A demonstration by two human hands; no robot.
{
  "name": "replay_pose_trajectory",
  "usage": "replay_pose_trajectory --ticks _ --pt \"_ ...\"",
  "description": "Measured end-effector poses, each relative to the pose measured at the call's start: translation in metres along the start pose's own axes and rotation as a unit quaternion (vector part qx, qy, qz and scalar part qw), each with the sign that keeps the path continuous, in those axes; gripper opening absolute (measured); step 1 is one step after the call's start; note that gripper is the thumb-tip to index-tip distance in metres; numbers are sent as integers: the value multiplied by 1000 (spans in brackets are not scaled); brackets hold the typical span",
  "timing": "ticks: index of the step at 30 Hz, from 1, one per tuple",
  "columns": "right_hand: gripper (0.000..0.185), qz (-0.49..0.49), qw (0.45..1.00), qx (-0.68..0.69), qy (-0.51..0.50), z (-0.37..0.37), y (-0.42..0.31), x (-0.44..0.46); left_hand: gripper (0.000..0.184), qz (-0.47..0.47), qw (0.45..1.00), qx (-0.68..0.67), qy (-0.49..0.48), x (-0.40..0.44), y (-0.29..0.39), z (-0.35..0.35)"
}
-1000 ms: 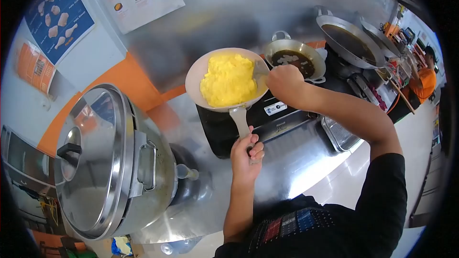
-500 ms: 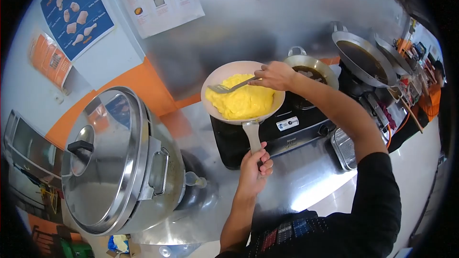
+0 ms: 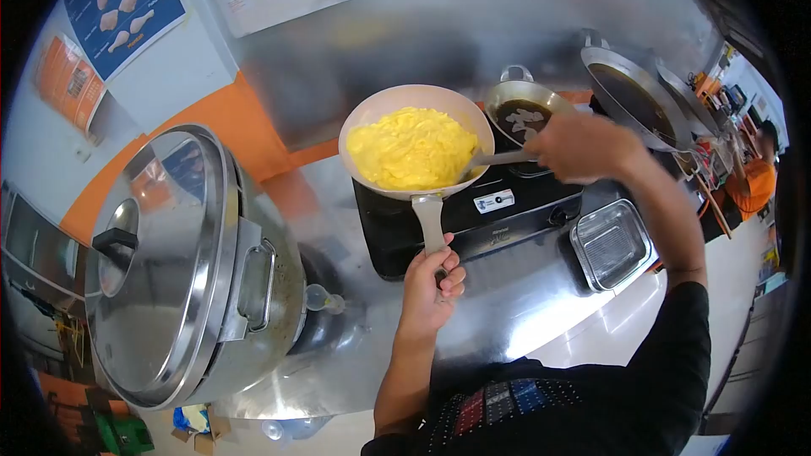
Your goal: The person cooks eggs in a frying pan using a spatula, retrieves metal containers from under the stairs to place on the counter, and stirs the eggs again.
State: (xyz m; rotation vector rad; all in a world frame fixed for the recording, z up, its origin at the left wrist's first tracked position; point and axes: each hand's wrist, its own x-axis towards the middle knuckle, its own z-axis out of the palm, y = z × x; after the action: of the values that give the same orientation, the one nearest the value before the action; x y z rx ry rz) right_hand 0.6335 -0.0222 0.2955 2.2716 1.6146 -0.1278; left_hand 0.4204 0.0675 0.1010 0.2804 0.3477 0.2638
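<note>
My left hand [image 3: 431,287] is wrapped round the handle of a light pink frying pan [image 3: 473,105], tilted a little over the black stove [image 3: 384,241]. Soft yellow scrambled egg [image 3: 410,148] fills most of the pan. At the pan's right side, my right hand [image 3: 583,148], slightly blurred, grips the handle of a metal spatula [image 3: 503,158]. The spatula's tip meets the right edge of the egg and is partly hidden there.
A big lidded steel pot [image 3: 182,287] stands at the left. Behind my right hand is a small wok [image 3: 507,105] of dark liquid, with a larger wok [image 3: 629,93] farther right. A wire-mesh tray [image 3: 612,245] rests on the steel counter [image 3: 498,304]. Someone in orange [image 3: 748,186] is far right.
My right hand has moved the spatula from the egg's upper left to its lower right edge. My left hand keeps its grip on the pan handle. The view has shifted slightly.
</note>
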Motion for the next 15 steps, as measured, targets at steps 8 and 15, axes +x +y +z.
replay_pose_trajectory --ticks 8,15 --pt "20 62 967 86 233 112 -48 95 19 14 1000 -16 -8 4 -4 3" --pt "26 35 964 187 188 33 26 82 20 22 999 -28 -16 6 -6 2"
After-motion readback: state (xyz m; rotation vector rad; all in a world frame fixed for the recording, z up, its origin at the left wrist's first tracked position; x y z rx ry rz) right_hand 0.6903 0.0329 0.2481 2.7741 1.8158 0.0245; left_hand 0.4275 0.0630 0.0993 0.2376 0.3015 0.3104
